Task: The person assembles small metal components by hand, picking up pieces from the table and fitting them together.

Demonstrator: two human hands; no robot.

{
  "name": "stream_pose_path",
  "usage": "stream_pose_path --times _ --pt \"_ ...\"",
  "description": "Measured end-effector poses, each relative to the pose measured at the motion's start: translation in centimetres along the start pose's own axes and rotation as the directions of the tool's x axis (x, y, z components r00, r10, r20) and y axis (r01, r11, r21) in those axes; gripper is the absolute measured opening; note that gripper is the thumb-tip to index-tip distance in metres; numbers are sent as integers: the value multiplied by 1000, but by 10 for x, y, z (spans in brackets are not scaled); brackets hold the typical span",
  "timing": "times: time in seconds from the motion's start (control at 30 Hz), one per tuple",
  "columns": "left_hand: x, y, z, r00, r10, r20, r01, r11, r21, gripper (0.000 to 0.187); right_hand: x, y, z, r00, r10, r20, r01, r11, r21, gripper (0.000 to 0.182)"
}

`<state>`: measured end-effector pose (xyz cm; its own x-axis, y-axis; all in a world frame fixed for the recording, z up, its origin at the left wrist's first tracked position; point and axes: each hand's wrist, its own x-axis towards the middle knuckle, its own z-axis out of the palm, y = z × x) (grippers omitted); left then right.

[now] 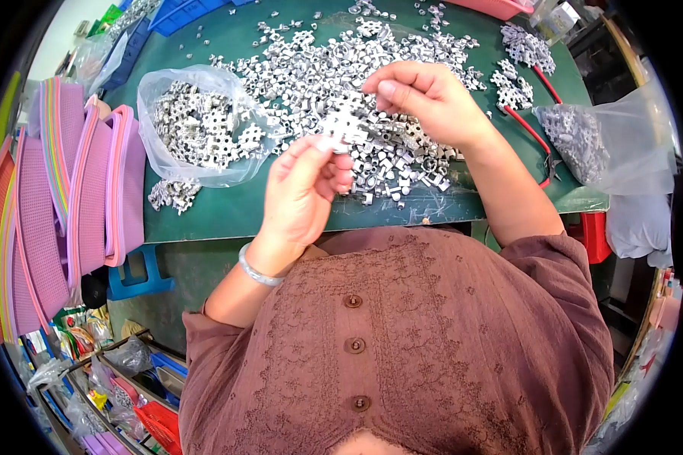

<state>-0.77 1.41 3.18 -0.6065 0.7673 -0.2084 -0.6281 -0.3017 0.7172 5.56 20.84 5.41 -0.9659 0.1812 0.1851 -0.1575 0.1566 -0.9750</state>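
My left hand (305,176) pinches a flat silvery openwork piece (344,127) between thumb and fingers, held up over the table. Just above and to the right of it is my right hand (425,95), thumb and index finger closed together; anything between those fingertips is too small to make out. Under both hands spreads a wide pile of small shiny metal parts (311,72). To the left, an open clear plastic bag (148,144) contains many similar openwork pieces (197,125). A small heap of such pieces (173,195) lies beside the bag.
Red-handled pliers (530,130) lie at the right of the green table (228,216), near clusters of metal pieces (525,47). A filled plastic bag (584,140) sits at the right edge. Purple baskets (91,189) stand left; blue bins (193,14) are behind.
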Motion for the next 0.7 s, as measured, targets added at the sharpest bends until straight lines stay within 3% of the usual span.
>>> stream_pose_path --times 0.13,0.27,0.3,0.37,0.47,0.6,0.7 --pt "-5 23 -10 937 310 -159 -298 950 94 13 4 -1 -13 998 -7 -61 -4 982 -189 18" --pt "-3 56 -40 848 456 -271 -434 890 142 18 1 -10 -20 986 46 157 7 947 -321 19" --pt "2 65 -47 832 461 -309 -442 887 136 19 0 -10 -22 972 53 229 39 923 -382 21" --pt "8 79 -53 812 470 -345 -449 882 144 22 0 -1 -24 941 -135 309 275 837 -473 21" --pt "11 88 -45 833 457 -312 -424 889 171 26 1 5 -29 912 -146 384 368 707 -605 17" --pt "10 65 -30 959 268 -95 -238 938 253 29 2 4 -26 956 -120 267 275 683 -677 12" --pt "10 33 -15 982 180 -62 -145 918 369 21 2 -4 -22 993 -70 97 111 835 -538 11"
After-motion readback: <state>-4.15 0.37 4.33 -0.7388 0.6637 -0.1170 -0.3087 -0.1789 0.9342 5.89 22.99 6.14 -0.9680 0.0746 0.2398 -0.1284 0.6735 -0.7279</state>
